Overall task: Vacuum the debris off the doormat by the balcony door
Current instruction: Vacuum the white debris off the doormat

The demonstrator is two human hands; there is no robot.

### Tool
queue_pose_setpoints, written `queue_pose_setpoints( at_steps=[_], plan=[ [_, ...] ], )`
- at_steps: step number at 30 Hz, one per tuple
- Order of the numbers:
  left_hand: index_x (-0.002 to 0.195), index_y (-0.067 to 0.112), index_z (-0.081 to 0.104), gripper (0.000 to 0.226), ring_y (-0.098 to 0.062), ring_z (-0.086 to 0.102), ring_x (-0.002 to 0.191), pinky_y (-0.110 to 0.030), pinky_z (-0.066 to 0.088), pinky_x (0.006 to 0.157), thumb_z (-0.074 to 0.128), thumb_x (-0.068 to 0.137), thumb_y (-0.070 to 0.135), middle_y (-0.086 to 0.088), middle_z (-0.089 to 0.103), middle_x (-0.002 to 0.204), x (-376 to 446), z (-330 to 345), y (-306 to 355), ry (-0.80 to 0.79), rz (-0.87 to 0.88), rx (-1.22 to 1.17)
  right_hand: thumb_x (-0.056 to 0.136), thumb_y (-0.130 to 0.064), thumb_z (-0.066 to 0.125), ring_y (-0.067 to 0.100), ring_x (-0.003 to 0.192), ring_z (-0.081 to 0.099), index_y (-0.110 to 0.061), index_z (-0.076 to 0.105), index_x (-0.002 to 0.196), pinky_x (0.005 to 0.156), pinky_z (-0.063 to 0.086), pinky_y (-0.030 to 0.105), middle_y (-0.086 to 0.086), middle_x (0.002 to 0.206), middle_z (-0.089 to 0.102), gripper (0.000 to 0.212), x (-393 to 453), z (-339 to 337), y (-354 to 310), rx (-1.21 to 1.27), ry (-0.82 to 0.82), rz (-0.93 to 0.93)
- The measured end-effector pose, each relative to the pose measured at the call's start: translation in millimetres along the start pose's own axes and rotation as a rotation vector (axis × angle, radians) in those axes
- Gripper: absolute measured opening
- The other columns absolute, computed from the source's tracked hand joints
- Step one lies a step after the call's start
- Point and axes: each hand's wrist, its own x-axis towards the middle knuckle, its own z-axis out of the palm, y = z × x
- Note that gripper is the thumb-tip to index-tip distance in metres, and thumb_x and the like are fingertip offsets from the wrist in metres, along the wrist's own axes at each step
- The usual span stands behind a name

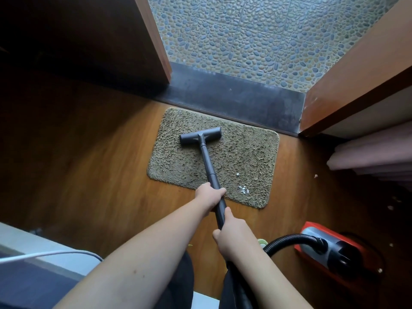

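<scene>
Nozzle [200, 136] on doormat [245, 152] far-left; debris [243, 189] nr front-right edge.

We see two bare arms reaching forward and down. The left hand [209, 195] is farther out, with its fingers curled around the vacuum's tube [208, 166]. The right hand [231, 233] is closer to the body and grips the same tube lower down, thumb pointing up along it. The hands are near each other but not touching.
</scene>
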Motion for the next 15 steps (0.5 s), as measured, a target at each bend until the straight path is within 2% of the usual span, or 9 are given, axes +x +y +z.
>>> queue_pose_setpoints(
  at_steps=[4, 11, 15],
  plan=[
    [0.104, 0.017, 0.05, 0.03, -0.028, 0.066, 0.09, -0.039, 0.06, 0.073, 0.065, 0.082, 0.03, -0.009, 0.063, 0.105, -1.5, 1.8, -1.2, -0.017, -0.009, -0.041, 0.094, -0.028, 0.045, 0.03, 0.117, 0.056, -0.018, 0.008, 0.154, 0.092, 0.046, 0.033, 0.013, 0.132, 0.054, 0.071, -2.5, -0.8, 3.2, 0.001, -0.001, 0.0],
    [0.097, 0.019, 0.057, 0.022, -0.025, 0.068, 0.082, -0.035, 0.06, 0.063, 0.065, 0.079, 0.029, -0.007, 0.066, 0.096, -14.9, 19.1, -14.2, -0.037, -0.029, -0.108, 0.095, -0.03, 0.041, 0.027, 0.117, 0.055, -0.025, 0.006, 0.155, 0.092, 0.043, 0.03, 0.008, 0.131, 0.056, 0.069, -20.4, -6.6, 20.9, -0.076, -0.01, 0.016],
    [0.093, 0.019, 0.057, 0.021, -0.025, 0.067, 0.082, -0.035, 0.06, 0.063, 0.065, 0.077, 0.031, -0.007, 0.065, 0.095, -27.1, 30.3, -24.8, -0.045, -0.03, -0.082, 0.096, -0.028, 0.04, 0.025, 0.112, 0.058, -0.024, 0.003, 0.155, 0.088, 0.045, 0.027, 0.013, 0.128, 0.053, 0.07, -33.6, -4.6, 31.2, -0.085, -0.047, 0.03]
  ],
)
